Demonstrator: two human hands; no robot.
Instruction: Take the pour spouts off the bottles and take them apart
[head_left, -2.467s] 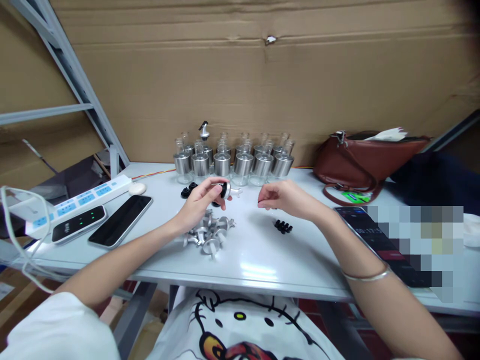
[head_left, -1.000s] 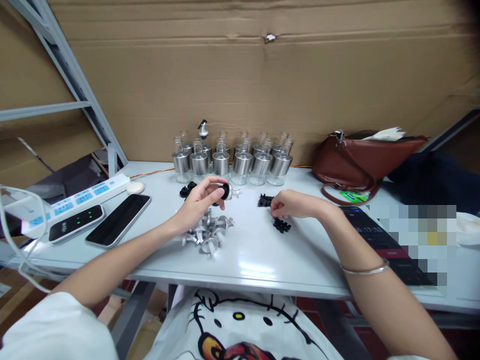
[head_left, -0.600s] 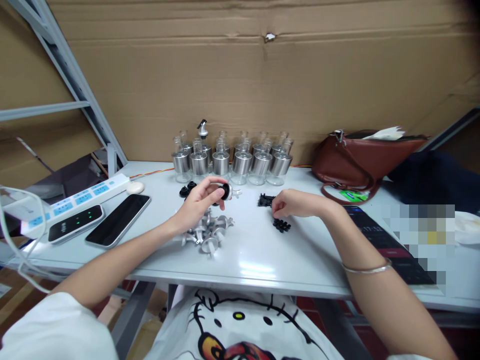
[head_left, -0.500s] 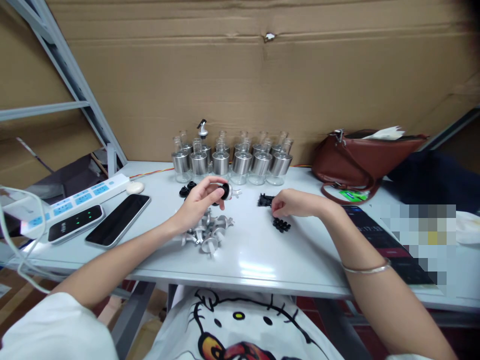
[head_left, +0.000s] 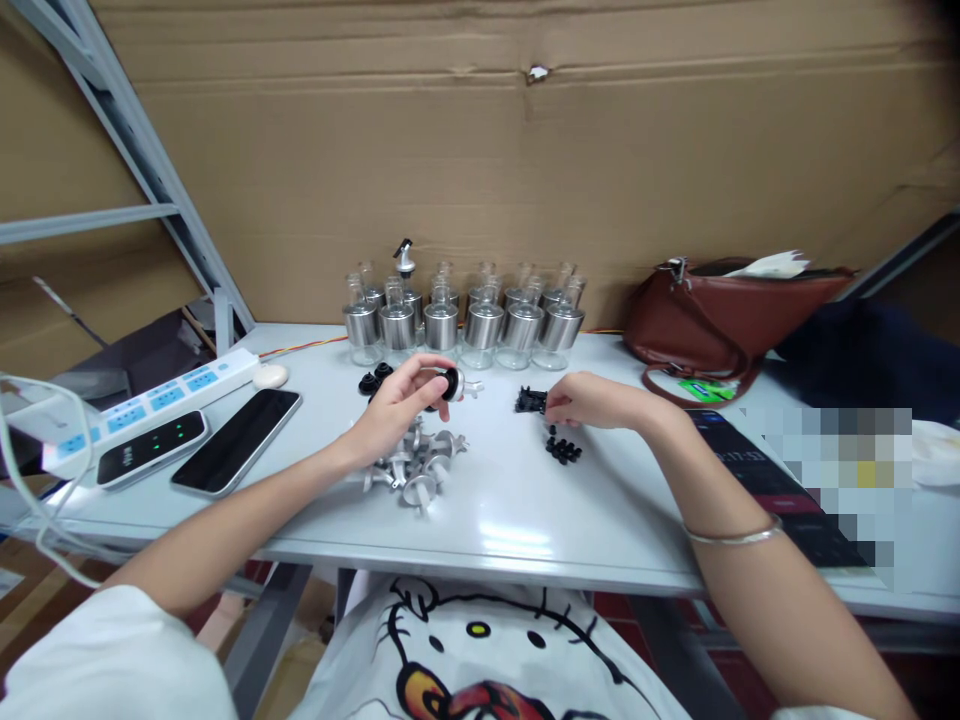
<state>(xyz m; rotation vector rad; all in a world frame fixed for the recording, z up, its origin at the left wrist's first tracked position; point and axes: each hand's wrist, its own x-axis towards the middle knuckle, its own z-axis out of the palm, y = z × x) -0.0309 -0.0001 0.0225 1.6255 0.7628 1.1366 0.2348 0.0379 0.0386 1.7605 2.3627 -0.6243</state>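
Observation:
In my left hand [head_left: 405, 398] is a bottle pourer [head_left: 459, 385], held by its black ring end, with the pale metal spout pointing right. My right hand [head_left: 586, 400] is pinched at the right edge of a pile of slim black parts [head_left: 529, 400]. What its fingertips hold, if anything, is too small to make out. Just below them lie several small black caps [head_left: 564, 450]. A heap of metal pourer spouts [head_left: 418, 465] lies under my left hand. Black stoppers [head_left: 373, 379] sit behind that wrist, partly hidden.
Two rows of glass bottles with metal bands [head_left: 482, 325] stand at the back, one topped by a pourer [head_left: 405, 258]. A power strip [head_left: 169, 395] and a phone [head_left: 237, 440] lie left. To the right are a brown bag [head_left: 697, 325] and a dark screen [head_left: 772, 500].
My right hand has shifted slightly up and toward the pile of slim black parts, uncovering more of the small caps. My left hand keeps its hold on the pourer.

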